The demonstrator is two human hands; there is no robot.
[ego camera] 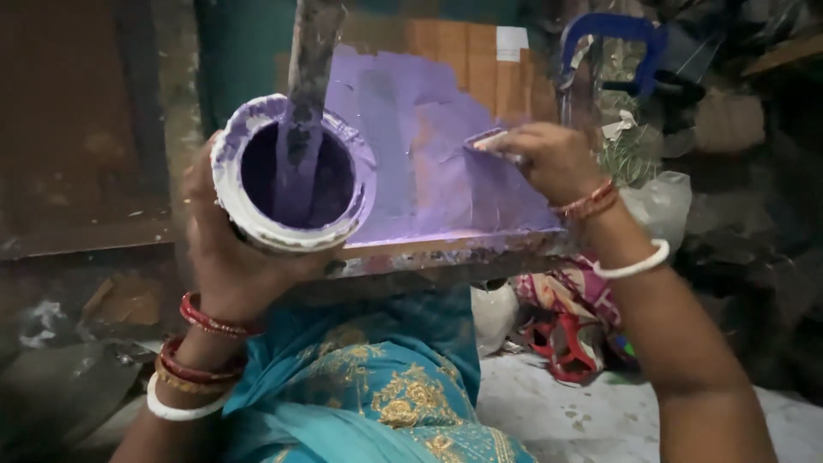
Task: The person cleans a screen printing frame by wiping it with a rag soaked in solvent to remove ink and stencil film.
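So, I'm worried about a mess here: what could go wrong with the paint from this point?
The left hand holds the open paint can tipped toward the viewer, so purple paint might spill onto the blue garment. The stir stick stands loose in it and could tip out. The right hand works the brush beside wet paint and may smear it.

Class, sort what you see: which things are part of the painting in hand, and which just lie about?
In use: paint tub in left hand, stirring stick, brush in right hand, wooden board.
Lying about: blue chair, plastic bag, red sandals.
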